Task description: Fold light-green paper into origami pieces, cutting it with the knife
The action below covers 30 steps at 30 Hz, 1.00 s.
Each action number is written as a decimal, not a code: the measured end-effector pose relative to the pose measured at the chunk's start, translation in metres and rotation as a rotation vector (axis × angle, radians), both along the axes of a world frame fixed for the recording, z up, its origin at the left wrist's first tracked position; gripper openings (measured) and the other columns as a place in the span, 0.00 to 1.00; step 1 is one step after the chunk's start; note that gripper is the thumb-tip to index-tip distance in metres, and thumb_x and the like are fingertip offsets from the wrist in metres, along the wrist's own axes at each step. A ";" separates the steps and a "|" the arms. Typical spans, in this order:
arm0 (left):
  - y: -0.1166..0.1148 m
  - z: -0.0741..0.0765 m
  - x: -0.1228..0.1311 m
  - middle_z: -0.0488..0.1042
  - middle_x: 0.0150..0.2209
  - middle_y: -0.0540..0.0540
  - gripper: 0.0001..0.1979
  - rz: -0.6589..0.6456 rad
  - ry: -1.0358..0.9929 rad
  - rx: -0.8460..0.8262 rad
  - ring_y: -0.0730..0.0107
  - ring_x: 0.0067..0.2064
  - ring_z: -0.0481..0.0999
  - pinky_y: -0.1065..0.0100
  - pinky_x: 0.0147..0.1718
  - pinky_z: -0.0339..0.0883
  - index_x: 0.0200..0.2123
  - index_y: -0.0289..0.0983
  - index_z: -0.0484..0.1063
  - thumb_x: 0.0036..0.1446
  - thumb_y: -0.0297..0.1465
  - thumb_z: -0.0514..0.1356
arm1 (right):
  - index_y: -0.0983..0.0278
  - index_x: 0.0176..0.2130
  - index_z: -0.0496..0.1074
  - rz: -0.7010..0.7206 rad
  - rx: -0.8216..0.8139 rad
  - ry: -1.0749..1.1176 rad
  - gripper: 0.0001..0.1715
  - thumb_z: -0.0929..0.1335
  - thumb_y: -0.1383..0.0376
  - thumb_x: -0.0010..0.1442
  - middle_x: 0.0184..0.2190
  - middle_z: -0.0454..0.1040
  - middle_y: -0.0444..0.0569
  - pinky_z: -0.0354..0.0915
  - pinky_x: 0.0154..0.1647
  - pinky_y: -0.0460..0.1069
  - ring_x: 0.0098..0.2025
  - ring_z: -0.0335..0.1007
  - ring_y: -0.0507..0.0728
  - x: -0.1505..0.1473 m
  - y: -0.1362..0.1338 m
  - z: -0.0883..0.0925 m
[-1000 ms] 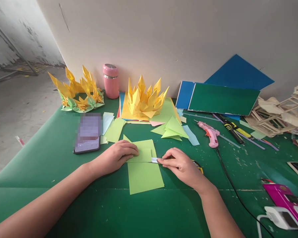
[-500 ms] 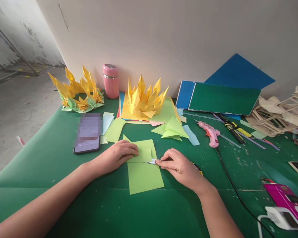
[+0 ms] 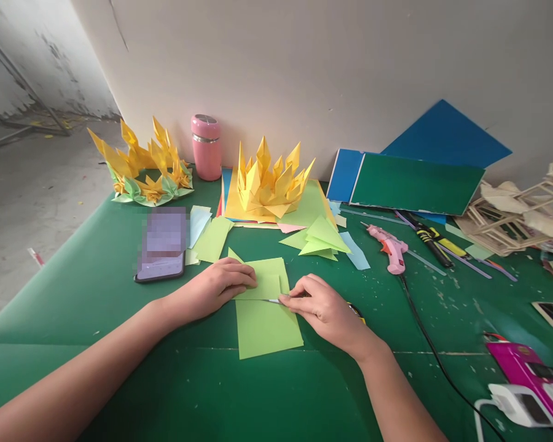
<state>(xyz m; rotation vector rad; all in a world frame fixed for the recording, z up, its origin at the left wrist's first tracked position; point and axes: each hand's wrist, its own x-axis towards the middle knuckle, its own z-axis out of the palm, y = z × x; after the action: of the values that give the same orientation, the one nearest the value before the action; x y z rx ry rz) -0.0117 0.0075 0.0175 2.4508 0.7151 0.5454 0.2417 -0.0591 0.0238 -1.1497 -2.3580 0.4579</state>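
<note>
Layered light-green paper [image 3: 270,329], plain, flat, straight-edged, left hand [image 3: 225,283] resting atop, its fingers' grip indeterminable, right hand's [image 3: 320,305] fingers pinching a utility-knife blade [image 3: 271,301]

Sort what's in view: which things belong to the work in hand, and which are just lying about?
In use:
light-green rectangular paper sheets, under the left hand
thin metal blade, in the right hand

Apparently just lying about, untouched:
pink plastic glue gun
pink cylindrical flask
dark-cased rectangular phone
pale wooden-stick model

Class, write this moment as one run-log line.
left hand: resting on green paper; right hand: holding blade at paper's edge; glue gun: unheld
</note>
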 end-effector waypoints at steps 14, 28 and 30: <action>0.001 0.000 0.001 0.77 0.42 0.44 0.08 0.004 -0.036 -0.020 0.66 0.45 0.74 0.64 0.48 0.67 0.39 0.38 0.74 0.63 0.27 0.54 | 0.64 0.43 0.77 -0.005 0.039 -0.034 0.16 0.61 0.69 0.67 0.30 0.70 0.51 0.66 0.31 0.51 0.35 0.63 0.57 -0.011 -0.002 0.000; 0.004 0.002 -0.007 0.78 0.45 0.44 0.17 -0.043 -0.037 -0.045 0.67 0.48 0.75 0.63 0.50 0.69 0.40 0.39 0.76 0.63 0.23 0.47 | 0.61 0.44 0.77 -0.001 0.049 -0.054 0.16 0.61 0.70 0.66 0.30 0.71 0.51 0.66 0.30 0.50 0.34 0.64 0.57 -0.011 -0.005 0.001; 0.002 0.005 -0.008 0.78 0.46 0.44 0.17 -0.041 -0.017 -0.052 0.66 0.49 0.75 0.64 0.50 0.69 0.41 0.39 0.76 0.63 0.23 0.47 | 0.61 0.43 0.77 0.001 0.063 -0.070 0.16 0.61 0.69 0.67 0.30 0.71 0.51 0.66 0.30 0.50 0.34 0.64 0.57 -0.014 -0.004 0.000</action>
<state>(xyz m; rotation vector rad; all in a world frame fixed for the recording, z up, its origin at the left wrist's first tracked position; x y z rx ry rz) -0.0199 0.0099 0.0230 2.4043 0.6632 0.5247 0.2276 -0.0634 0.0241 -1.1538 -2.4148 0.3464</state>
